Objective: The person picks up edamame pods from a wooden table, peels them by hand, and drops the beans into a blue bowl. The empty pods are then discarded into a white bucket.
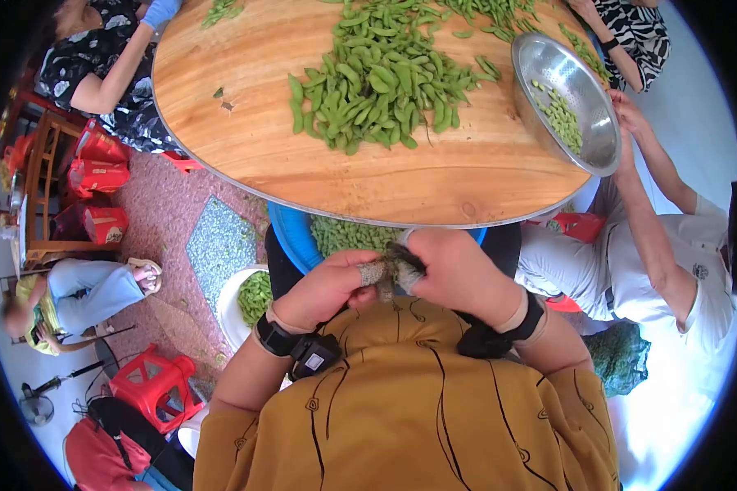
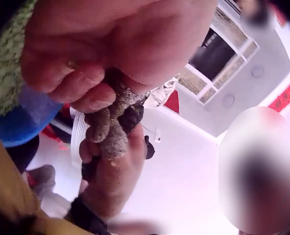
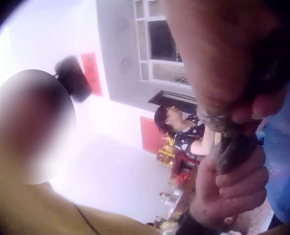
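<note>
Both hands meet below the near edge of the round wooden counter (image 1: 246, 147). The left hand (image 1: 323, 288) and the right hand (image 1: 454, 274) pinch one grey, dirty fabric finger cover (image 1: 389, 272) between them. Much remains: a large pile of green bean pods (image 1: 377, 78) lies unshelled, and the steel bowl (image 1: 569, 61) holds few beans.

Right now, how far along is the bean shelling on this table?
Done: a few shelled beans lie in the metal bowl. In hand: the left hand and right hand meet below the table edge, both gripping something grey and fabric-like. Left: a large pile of green pods on the wooden table.
</note>
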{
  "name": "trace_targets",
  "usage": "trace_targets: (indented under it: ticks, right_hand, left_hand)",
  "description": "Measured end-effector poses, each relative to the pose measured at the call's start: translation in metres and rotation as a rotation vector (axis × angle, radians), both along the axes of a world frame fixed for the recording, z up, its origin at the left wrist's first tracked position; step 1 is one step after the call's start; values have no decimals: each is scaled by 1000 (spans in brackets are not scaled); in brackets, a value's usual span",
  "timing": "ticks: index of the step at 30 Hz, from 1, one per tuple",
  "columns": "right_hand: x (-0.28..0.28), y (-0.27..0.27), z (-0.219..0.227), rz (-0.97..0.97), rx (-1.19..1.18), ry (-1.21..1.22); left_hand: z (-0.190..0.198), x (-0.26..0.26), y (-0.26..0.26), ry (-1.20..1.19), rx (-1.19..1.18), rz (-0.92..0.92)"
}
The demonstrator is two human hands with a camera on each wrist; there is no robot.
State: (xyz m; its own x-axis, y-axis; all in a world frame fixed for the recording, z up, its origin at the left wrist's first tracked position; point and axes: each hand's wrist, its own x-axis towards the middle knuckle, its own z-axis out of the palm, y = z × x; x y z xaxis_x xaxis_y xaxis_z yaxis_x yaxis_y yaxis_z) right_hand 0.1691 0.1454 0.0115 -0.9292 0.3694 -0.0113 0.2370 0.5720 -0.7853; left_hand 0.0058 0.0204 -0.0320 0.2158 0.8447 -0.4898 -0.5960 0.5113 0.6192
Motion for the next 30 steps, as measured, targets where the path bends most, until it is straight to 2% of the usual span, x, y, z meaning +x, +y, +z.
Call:
trace_targets:
  ticks: [1, 2, 3, 4, 6, 8, 10, 12, 14, 16, 19, 21, 22, 24, 25, 27, 28, 30]
  right_hand:
    - [-1, -6, 2, -18, 203, -16]
    - [-1, -10, 3, -36, 406, -32]
    - [0, -8, -3, -29, 388, -64]
    - [1, -4, -1, -26, 391, -67]
    - [0, 10, 8, 20, 211, -41]
    - [-5, 32, 25, -170, 320, -33]
    - [-13, 67, 27, -376, 415, -78]
    - [-21, 104, 17, -471, 558, -128]
    - [-30, 122, 1, -505, 587, -130]
    - [-35, 121, 0, -531, 617, -131]
    - [-37, 106, 6, -521, 510, -158]
    - [-31, 96, 10, -504, 356, -179]
    - [-28, 93, 12, -502, 356, -180]
    - [-21, 88, 15, -500, 228, -267]
    - [-16, 88, 11, -501, 228, -266]
    - [-6, 89, -3, -563, 208, -74]
    - [-1, 92, -8, -562, 210, -69]
    - [5, 97, -12, -611, 12, 45]
  left_hand:
    - [0, -2, -1, -2, 3, -3]
    - [0, -6, -4, 406, 130, -73]
    - [1, -10, -8, 814, 258, -138]
    - [2, -15, -15, 812, 260, -135]
    - [3, -27, -35, 1490, 264, -219]
    - [-6, -40, -60, 1823, -19, -401]
    - [-21, -56, -92, 1896, -71, -378]
    - [-25, -62, -102, 1970, -118, -351]
    - [-24, -64, -104, 1924, -243, -342]
    - [-24, -62, -101, 1885, -189, -289]
    - [-26, -54, -88, 1841, -62, -209]
    - [-16, -44, -72, 1780, -4, -266]
    - [-12, -40, -66, 1779, -5, -265]
    - [-2, -34, -54, 1592, 139, -269]
    - [4, -30, -47, 1593, 140, -270]
    - [15, -23, -33, 1529, 269, -274]
    - [20, -19, -27, 1533, 269, -271]
    - [28, -13, -14, 1485, 383, -200]
